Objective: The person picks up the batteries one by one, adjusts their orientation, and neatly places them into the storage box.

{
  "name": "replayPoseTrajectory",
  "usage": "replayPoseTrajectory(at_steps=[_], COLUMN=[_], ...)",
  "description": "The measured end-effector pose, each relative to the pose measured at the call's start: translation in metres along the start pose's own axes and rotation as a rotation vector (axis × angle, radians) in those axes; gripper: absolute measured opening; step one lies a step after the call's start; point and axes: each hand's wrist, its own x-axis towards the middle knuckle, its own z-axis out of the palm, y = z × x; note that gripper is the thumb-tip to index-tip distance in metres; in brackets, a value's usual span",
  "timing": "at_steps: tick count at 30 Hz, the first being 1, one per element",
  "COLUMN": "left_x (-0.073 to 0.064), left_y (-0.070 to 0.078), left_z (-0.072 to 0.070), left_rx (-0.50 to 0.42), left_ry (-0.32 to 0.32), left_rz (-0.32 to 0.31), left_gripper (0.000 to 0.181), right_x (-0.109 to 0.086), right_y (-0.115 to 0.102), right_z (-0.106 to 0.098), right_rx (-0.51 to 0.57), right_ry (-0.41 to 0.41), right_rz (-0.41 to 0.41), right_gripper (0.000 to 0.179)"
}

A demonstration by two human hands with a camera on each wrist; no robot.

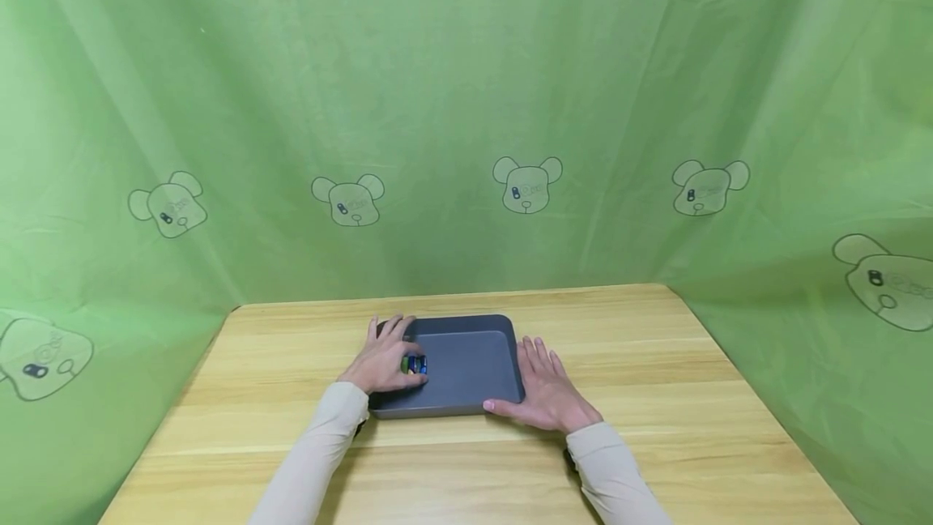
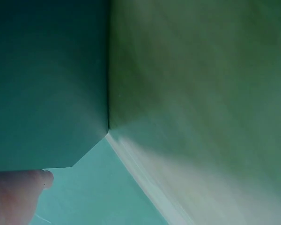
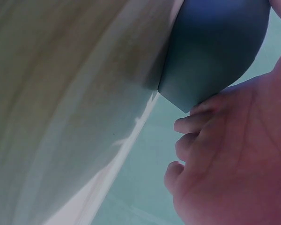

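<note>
A dark grey rectangular tray point(image 1: 466, 367) sits on the wooden table, and its outer wall point(image 2: 47, 93) fills the upper left of the left wrist view. Over its left side reaches my left hand point(image 1: 382, 364), thumb and index finger bent around a small shiny blue-and-green bundle point(image 1: 415, 364). The fingers partly hide that bundle, so I cannot tell its kind. My right hand point(image 1: 547, 391) lies along the tray's right side with straight fingers spread, its thumb at the near right corner. In the right wrist view the palm point(image 3: 234, 150) is beside the tray wall point(image 3: 210, 51).
The light wooden table point(image 1: 619, 347) extends around the tray on all sides. A green curtain point(image 1: 437, 104) printed with bear heads hangs behind the table's far edge and along both sides.
</note>
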Motion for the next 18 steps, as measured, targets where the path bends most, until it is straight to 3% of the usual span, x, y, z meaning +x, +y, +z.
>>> replayPoseTrajectory(at_steps=[18], left_x=[-0.0010], left_y=[-0.0029], left_z=[0.0019], left_rx=[0.022], left_ry=[-0.007], left_rz=[0.000], left_gripper=[0.052], right_x=[0.0001], right_y=[-0.0007], right_z=[0.0007], right_rx=[0.000], right_ry=[0.003], right_rz=[0.008], right_gripper=[0.130])
